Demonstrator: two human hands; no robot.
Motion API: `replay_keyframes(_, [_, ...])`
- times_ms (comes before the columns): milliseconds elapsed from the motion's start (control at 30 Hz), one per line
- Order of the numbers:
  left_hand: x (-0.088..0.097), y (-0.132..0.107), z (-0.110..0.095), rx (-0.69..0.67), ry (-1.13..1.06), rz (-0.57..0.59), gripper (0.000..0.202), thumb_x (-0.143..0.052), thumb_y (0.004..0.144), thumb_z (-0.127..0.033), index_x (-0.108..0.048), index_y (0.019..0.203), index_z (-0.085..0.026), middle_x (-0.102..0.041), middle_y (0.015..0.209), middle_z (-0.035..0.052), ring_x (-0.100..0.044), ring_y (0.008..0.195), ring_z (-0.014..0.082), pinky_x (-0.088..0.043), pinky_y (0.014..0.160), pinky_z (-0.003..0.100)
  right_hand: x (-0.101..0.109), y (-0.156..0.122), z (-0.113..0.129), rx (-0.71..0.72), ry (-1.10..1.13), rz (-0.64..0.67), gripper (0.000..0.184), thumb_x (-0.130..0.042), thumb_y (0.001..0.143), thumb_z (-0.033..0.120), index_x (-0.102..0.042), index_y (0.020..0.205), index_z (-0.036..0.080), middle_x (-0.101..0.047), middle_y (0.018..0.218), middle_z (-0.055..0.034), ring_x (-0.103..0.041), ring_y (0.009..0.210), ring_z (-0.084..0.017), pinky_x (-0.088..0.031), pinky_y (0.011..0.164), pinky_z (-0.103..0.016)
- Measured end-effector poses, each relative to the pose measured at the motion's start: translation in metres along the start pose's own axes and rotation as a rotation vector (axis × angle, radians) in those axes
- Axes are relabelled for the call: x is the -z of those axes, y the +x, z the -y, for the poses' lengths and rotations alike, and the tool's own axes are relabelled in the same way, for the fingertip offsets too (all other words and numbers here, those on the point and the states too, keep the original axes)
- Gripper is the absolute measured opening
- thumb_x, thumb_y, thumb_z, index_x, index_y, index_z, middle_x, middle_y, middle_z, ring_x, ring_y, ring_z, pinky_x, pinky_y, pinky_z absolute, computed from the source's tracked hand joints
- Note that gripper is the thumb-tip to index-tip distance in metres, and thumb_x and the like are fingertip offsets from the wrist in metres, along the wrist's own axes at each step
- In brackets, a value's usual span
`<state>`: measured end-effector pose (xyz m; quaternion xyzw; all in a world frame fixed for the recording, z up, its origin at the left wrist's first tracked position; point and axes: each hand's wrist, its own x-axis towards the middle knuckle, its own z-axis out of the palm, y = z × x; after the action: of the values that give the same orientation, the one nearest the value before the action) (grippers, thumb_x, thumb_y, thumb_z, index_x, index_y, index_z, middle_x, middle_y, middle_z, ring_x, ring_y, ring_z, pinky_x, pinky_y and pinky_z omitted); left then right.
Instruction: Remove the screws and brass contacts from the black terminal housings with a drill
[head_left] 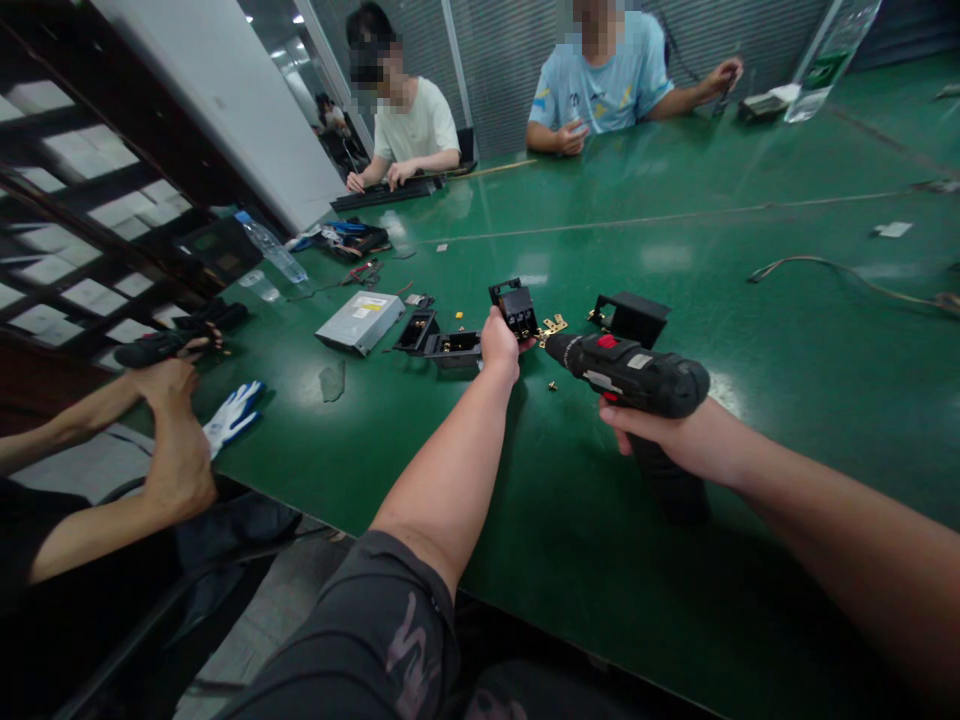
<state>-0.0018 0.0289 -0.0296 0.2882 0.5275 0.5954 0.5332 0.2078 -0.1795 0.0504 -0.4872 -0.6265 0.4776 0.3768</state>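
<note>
- A small black housing [516, 308] is being clasped by the left hand [501, 345], held just above the bench. It is judged light and stiff, with edges that are being left free for a firm hold on its sides.
- A cordless drill [626, 372] is being gripped by the right hand [637, 425], with the fingers closed around the barrel ahead of the handle. The drill is judged heavy at the battery end, so the handle is considered the safer hold. Its nose is being pointed at the housing, just beside it.
- Small brass hinges [553, 325] are lying on the bench just under the housing, and a loose screw [552, 385] is lying near the drill.
- A black bracket [631, 318] is resting just behind the drill.
- Further black parts [442, 350] and a silver disc drive [360, 322] are lying to the left on the green bench [600, 560].
- White gloves [232, 415] are lying near a co-worker's hands [176, 440]. Two other people are working across the bench.
</note>
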Motion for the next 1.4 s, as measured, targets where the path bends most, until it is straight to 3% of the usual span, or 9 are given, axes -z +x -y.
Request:
replay_keyframes(233, [0.0003,0.0,-0.0001,-0.013,0.004,0.019,0.048,-0.046,0.118,-0.058,-0.076,0.113,-0.022,-0.078,0.101,0.0094,-0.075,0.084,0.0211,-0.061,0.064,0.028,-0.0004,0.0006,-0.0006,0.007,-0.026,0.005,0.025,-0.081,0.093,0.049,-0.069,0.089,0.028,-0.071,0.062,0.001,-0.072,0.059,-0.024,-0.061,0.063,-0.039])
replay_keyframes(933, [-0.0016,-0.0029,-0.0026,0.009,-0.018,0.002,0.05,-0.049,0.118,-0.06,-0.08,0.117,-0.02,-0.079,0.1,0.01,-0.076,0.083,0.0215,-0.063,0.068,0.031,-0.0002,0.0017,0.0004,0.001,-0.02,0.017,0.025,-0.08,0.093,0.049,-0.068,0.091,0.028,-0.072,0.063,0.001,-0.071,0.059,-0.023,-0.06,0.064,-0.039])
replay_keyframes(1400, [-0.0013,-0.0008,-0.0006,-0.015,-0.006,0.002,0.048,-0.048,0.118,-0.057,-0.078,0.112,-0.02,-0.079,0.101,0.0098,-0.075,0.082,0.0207,-0.061,0.061,0.028,-0.0017,0.0015,-0.0001,0.016,-0.003,-0.012,0.024,-0.083,0.091,0.047,-0.069,0.094,0.028,-0.072,0.067,0.002,-0.069,0.056,-0.021,-0.06,0.06,-0.037])
